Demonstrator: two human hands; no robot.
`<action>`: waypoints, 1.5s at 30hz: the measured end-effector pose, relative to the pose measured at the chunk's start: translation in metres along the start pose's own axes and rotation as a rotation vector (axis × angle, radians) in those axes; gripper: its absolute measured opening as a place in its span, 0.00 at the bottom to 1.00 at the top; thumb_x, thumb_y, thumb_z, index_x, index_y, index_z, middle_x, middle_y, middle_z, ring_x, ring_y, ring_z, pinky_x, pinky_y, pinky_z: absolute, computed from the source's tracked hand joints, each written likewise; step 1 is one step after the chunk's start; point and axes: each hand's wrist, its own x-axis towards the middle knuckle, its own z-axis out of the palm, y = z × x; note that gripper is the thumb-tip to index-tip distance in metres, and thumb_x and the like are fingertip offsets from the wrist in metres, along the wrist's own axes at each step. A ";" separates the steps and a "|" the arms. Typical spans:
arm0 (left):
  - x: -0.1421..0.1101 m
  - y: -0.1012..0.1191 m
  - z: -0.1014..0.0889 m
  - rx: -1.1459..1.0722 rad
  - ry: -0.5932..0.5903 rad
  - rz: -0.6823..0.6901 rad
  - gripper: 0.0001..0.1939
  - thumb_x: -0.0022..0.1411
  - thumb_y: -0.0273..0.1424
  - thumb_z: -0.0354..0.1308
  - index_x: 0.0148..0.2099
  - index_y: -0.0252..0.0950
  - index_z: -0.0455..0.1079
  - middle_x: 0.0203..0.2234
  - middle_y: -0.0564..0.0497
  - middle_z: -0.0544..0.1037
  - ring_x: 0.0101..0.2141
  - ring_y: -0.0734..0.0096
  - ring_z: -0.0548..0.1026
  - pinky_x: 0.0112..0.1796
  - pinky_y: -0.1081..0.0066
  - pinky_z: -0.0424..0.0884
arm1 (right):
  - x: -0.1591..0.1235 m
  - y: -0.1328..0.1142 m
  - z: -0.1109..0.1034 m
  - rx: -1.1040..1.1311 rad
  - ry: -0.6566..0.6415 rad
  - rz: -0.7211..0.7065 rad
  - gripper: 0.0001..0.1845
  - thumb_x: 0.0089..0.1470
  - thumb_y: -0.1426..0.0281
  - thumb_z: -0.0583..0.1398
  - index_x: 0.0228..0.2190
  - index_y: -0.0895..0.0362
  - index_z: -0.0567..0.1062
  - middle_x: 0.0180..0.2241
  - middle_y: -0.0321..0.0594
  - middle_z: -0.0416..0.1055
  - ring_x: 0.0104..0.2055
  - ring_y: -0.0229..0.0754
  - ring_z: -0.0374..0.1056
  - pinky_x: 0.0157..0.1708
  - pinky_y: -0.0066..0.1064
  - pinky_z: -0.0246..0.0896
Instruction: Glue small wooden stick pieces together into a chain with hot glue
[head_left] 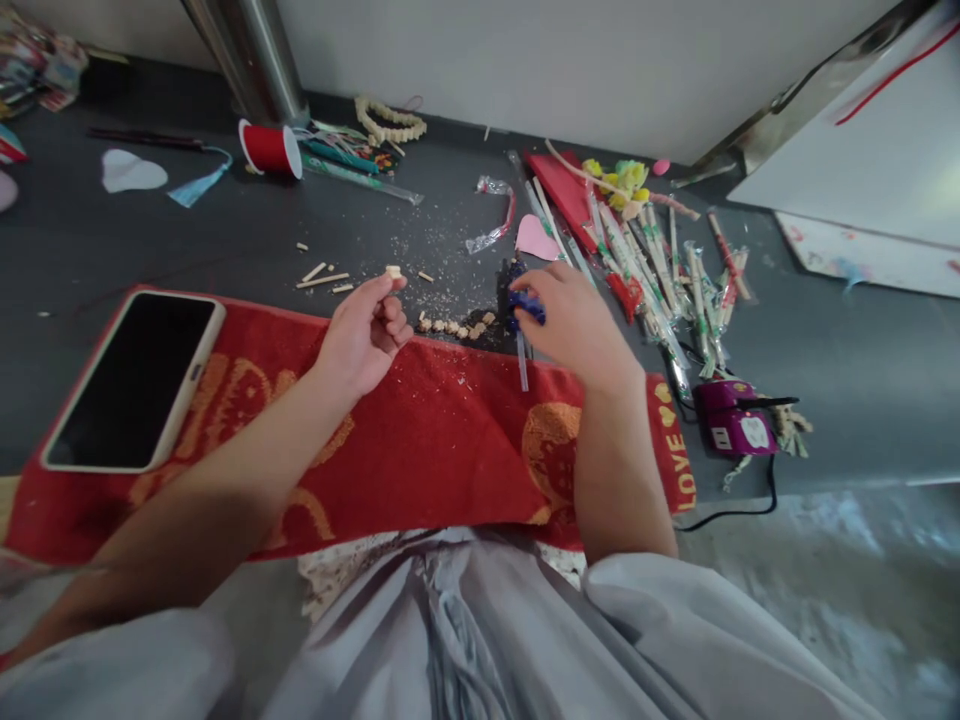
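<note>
My left hand (369,335) is closed in a pinch, holding up a small pale wooden bead (394,271) between thumb and finger. My right hand (574,318) has its fingers round a dark blue tool (528,304) standing at the table's near side; its exact kind is partly hidden. A clear stick (522,362) points from the tool toward me over the red towel (442,440). Between the hands, a row of small carved beads (454,327) lies along the towel's far edge. Short thin wooden sticks (322,277) and pale shavings lie beyond my left hand.
On the left, a phone (135,380) rests on the towel. A red thread spool (271,150) and beaded loop (390,122) are at the back. Wrapped sticks (649,260), a pink paper heart (537,238) and a purple device (736,418) with a cable occupy the right.
</note>
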 end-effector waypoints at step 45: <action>0.002 -0.003 -0.005 0.008 -0.054 0.012 0.09 0.62 0.32 0.61 0.29 0.36 0.71 0.14 0.60 0.63 0.15 0.85 0.60 0.17 0.79 0.59 | 0.063 -0.062 0.017 -0.157 -0.386 -0.292 0.07 0.43 0.79 0.60 0.23 0.58 0.78 0.24 0.47 0.74 0.31 0.46 0.70 0.31 0.36 0.58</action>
